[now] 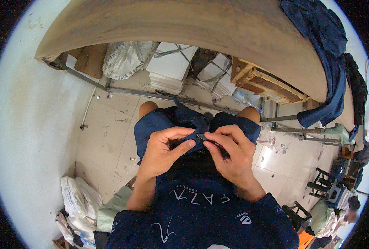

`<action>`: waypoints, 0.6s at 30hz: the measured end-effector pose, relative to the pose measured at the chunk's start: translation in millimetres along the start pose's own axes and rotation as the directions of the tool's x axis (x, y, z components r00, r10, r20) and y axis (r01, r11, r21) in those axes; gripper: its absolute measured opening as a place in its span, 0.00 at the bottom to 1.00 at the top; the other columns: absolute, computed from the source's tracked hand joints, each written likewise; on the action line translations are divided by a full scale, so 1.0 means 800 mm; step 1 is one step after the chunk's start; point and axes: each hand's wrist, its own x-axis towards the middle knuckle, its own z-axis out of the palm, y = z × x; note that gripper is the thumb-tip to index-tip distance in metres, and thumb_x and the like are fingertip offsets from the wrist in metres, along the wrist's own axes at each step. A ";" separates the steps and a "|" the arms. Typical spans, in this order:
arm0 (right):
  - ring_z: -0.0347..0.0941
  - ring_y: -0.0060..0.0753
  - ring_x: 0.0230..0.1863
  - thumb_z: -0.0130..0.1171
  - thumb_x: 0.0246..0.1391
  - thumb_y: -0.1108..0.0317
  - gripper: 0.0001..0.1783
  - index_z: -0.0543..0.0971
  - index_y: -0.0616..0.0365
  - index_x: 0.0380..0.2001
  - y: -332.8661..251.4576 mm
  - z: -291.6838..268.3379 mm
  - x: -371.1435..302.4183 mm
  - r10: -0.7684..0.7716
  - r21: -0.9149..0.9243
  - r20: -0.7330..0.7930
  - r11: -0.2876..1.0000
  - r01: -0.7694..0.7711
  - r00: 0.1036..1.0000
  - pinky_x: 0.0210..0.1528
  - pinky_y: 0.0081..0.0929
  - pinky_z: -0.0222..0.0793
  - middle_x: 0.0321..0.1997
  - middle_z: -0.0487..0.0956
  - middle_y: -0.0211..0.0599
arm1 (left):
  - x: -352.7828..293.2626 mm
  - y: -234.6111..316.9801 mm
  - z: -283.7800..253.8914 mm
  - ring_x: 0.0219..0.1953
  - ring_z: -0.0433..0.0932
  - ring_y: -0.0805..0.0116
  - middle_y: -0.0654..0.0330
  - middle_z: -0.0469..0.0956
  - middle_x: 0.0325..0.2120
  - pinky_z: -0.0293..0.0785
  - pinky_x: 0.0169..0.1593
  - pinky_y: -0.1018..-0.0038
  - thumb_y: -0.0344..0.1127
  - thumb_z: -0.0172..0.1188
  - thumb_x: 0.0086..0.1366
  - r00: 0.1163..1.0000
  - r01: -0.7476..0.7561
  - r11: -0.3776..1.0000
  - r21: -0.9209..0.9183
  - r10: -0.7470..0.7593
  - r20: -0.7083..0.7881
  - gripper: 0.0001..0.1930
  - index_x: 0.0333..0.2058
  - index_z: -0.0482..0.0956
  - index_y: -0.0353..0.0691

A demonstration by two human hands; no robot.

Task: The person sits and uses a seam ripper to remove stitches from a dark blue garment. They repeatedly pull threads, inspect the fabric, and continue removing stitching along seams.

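From where I stand, a small dark, pointed tool (200, 136) is right over the seated person's lap, and I take it as the centre of my clock, with twelve straight ahead of them. The right hand (236, 153), at four, pinches it between thumb and fingertips, its tip aimed at the left hand. The left hand (161, 149), at eight, is curled beside dark blue cloth (190, 118) on the lap, thumb and forefinger slightly apart; I can't tell how firmly it grips anything. Cloth and clothing are so alike that their edges blur together.

Ahead, a metal rail (143, 94) runs across between the knees and the goods under a long brown table (172, 25). Behind that bar sit a white plastic bag (128, 58) towards half past ten, a strapped stack of white sheets (167, 72) at eleven and another strapped stack (211, 74) past twelve. A rough wooden frame (275, 85) juts out near two, and beyond it dark blue fabric (336, 79) droops over the table's edge.

Pale wall (30, 124) closes off nine. White sacks (74, 197) slump at eight, with green cloth (114, 211) beside them. Towards four, black stools (320, 185) crowd the tiled floor (105, 124).
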 end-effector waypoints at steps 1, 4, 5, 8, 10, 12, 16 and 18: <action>0.73 0.26 0.23 0.73 0.41 0.71 0.15 0.83 0.53 0.36 -0.001 0.000 -0.001 0.022 0.023 -0.007 1.000 -0.022 1.000 0.23 0.22 0.67 0.34 0.77 0.31 | 0.000 -0.001 0.000 0.40 0.79 0.76 0.56 0.83 0.39 0.75 0.46 0.78 0.25 0.64 0.62 1.000 0.003 1.000 -0.005 -0.003 -0.006 0.14 0.46 0.79 0.30; 0.73 0.26 0.22 0.72 0.41 0.73 0.13 0.84 0.54 0.35 -0.008 -0.003 0.004 0.055 0.068 -0.004 0.996 -0.055 0.998 0.23 0.21 0.68 0.33 0.77 0.32 | 0.001 -0.001 0.000 0.40 0.79 0.77 0.56 0.84 0.39 0.75 0.46 0.78 0.25 0.65 0.62 1.000 0.005 1.000 -0.024 -0.006 -0.013 0.13 0.46 0.79 0.30; 0.73 0.26 0.21 0.72 0.41 0.73 0.13 0.84 0.55 0.34 -0.010 -0.003 0.006 0.061 0.080 0.001 0.995 -0.061 0.998 0.23 0.21 0.68 0.33 0.77 0.32 | 0.001 -0.001 -0.001 0.40 0.79 0.77 0.56 0.84 0.39 0.75 0.46 0.78 0.25 0.65 0.62 1.000 0.005 1.000 -0.031 -0.005 -0.013 0.13 0.46 0.79 0.30; 0.74 0.26 0.23 0.72 0.41 0.72 0.15 0.84 0.55 0.36 0.001 0.001 -0.002 0.039 0.058 0.019 0.997 -0.040 0.999 0.25 0.22 0.70 0.35 0.77 0.34 | 0.003 0.002 -0.001 0.42 0.80 0.74 0.55 0.83 0.41 0.75 0.47 0.77 0.22 0.64 0.60 1.000 0.025 1.000 0.013 -0.025 -0.012 0.13 0.45 0.80 0.30; 0.76 0.26 0.25 0.73 0.41 0.72 0.17 0.83 0.56 0.38 0.002 -0.003 0.000 0.069 0.109 0.003 0.992 -0.069 0.998 0.27 0.21 0.71 0.36 0.77 0.34 | 0.003 0.002 -0.002 0.42 0.80 0.74 0.55 0.83 0.40 0.75 0.48 0.77 0.22 0.64 0.60 1.000 0.015 1.000 0.018 -0.015 -0.012 0.13 0.44 0.80 0.30; 0.77 0.27 0.27 0.74 0.41 0.71 0.19 0.83 0.57 0.40 -0.001 -0.005 0.008 0.097 0.172 0.002 0.980 -0.096 0.995 0.29 0.22 0.73 0.37 0.77 0.35 | 0.003 0.003 -0.002 0.42 0.80 0.74 0.56 0.83 0.40 0.75 0.48 0.76 0.23 0.65 0.59 1.000 0.006 0.999 0.036 -0.006 -0.003 0.13 0.44 0.80 0.30; 0.68 0.17 0.27 0.76 0.39 0.71 0.20 0.82 0.58 0.40 0.008 0.011 0.023 0.245 0.371 0.206 0.876 -0.307 0.947 0.29 0.15 0.62 0.33 0.76 0.29 | 0.005 0.007 -0.004 0.41 0.80 0.74 0.56 0.83 0.39 0.74 0.49 0.76 0.23 0.66 0.58 0.999 -0.029 0.988 0.151 0.024 0.036 0.14 0.44 0.80 0.32; 0.73 0.21 0.29 0.75 0.41 0.69 0.20 0.83 0.56 0.40 0.038 0.016 0.014 0.258 0.414 0.383 0.810 -0.414 0.887 0.31 0.20 0.69 0.32 0.78 0.31 | 0.008 0.011 -0.009 0.40 0.80 0.74 0.57 0.83 0.38 0.74 0.48 0.76 0.24 0.67 0.57 0.999 -0.019 0.988 0.155 0.015 0.029 0.14 0.44 0.81 0.32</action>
